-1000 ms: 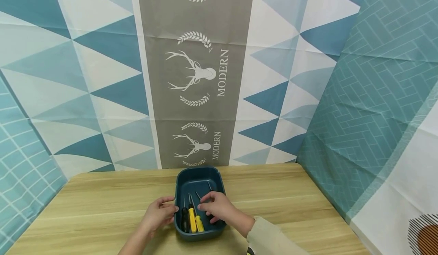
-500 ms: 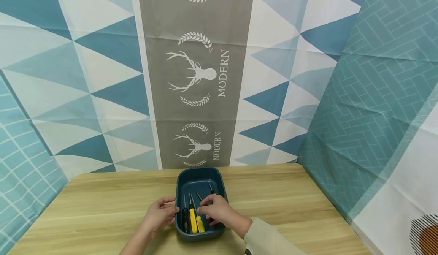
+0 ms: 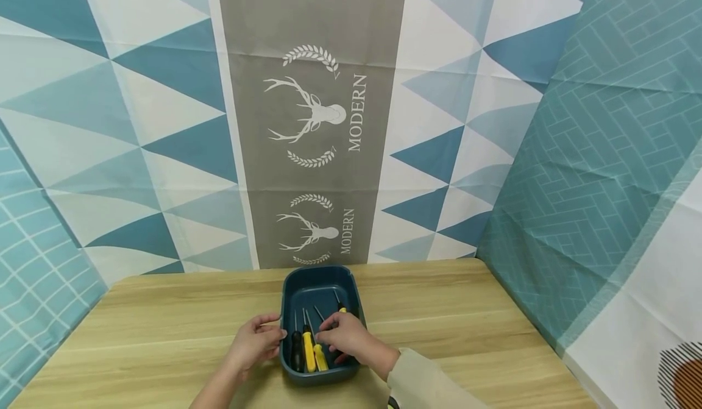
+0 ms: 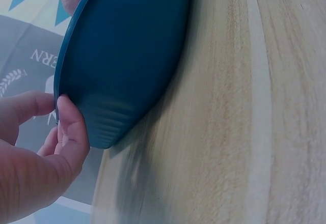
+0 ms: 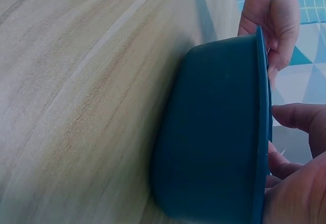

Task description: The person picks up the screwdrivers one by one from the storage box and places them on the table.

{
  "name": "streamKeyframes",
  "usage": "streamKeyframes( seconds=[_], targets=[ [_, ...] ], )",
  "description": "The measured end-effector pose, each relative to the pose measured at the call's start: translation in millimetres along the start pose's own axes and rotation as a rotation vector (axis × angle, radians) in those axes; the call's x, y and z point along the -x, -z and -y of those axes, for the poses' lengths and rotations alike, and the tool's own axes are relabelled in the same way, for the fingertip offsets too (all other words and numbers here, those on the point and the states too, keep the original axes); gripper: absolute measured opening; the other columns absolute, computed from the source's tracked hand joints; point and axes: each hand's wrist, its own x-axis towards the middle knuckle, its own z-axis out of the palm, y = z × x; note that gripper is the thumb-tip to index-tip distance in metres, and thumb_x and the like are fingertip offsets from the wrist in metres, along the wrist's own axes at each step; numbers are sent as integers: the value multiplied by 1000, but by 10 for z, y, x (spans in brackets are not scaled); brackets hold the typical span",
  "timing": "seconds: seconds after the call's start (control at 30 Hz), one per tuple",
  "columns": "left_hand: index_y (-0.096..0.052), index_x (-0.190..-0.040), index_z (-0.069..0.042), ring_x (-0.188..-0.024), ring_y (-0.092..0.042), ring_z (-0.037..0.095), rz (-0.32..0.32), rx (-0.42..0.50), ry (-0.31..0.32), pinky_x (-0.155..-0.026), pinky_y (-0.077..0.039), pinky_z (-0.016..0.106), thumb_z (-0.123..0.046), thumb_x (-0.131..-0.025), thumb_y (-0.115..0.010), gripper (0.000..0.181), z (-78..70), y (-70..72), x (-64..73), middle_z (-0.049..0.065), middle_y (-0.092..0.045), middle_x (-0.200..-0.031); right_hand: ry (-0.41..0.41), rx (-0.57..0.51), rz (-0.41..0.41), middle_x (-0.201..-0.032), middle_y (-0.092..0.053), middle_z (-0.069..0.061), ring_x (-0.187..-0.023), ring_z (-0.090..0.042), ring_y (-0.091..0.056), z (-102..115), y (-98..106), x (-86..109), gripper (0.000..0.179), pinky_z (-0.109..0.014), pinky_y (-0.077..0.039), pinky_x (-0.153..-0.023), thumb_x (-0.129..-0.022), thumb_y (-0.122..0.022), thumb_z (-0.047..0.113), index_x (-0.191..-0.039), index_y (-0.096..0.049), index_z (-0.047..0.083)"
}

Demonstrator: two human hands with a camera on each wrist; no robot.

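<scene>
Blue triangles pattern the wall hanging [image 3: 307,171] behind everything; a shove forward could bump the tools' container into its loose cloth. Pale wood-grain covers the worktop [image 3: 164,323], where the dark blue tray [image 3: 323,378] stands flat towards the far side. Uneven sideways pressure from the two hands might make it skid. Just outside its near right corner lies the cream sleeve [image 3: 428,384], whose cuff could brush the rim.

The left hand [image 3: 255,343] pinches the tray's left rim between thumb and fingers; held only by that edge, the tray would probably tilt if pulled upwards, letting its contents roll. The right hand [image 3: 351,336] arches over the opposite rim, fingers bent down inside; its tips are hidden, so I cannot tell whether it is grasping anything.

Inside, near the left wall, the black-handled screwdriver [image 3: 298,352], the long yellow screwdriver [image 3: 309,351] and the short yellow screwdriver [image 3: 320,358] lie crowded together, so lifting one may drag its neighbour. Another screwdriver [image 3: 340,303] is partly covered by the right hand. Slimmest is a bare shaft [image 3: 318,312] slanting beneath those fingers; with its handle out of sight, a blind grab could meet the tip
</scene>
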Motion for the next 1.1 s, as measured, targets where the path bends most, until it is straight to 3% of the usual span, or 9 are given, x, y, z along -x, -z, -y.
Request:
streamKeyframes(
  seconds=[0.5,1.1],
  targets=[
    [-44,-127,6,-75,-59,16,5,9,-7,-65,-52,31,-3,-84,-62,47,-24,-3,24,13,-57,-97,20,68,-8,-81,-58,-4,-70,-20,-57,-9,-71,10,16,-35,-52,-51,-82,-70,16,-91,-60,9],
    [-45,-127,5,-75,-58,17,3,20,-8,-64,-52,31,-4,-84,-63,47,17,9,-6,12,-56,-98,-14,152,-15,-78,-56,-3,-66,-16,-54,-19,-145,-42,19,-34,-49,-52,-80,-72,18,-90,-58,9]
  ],
)
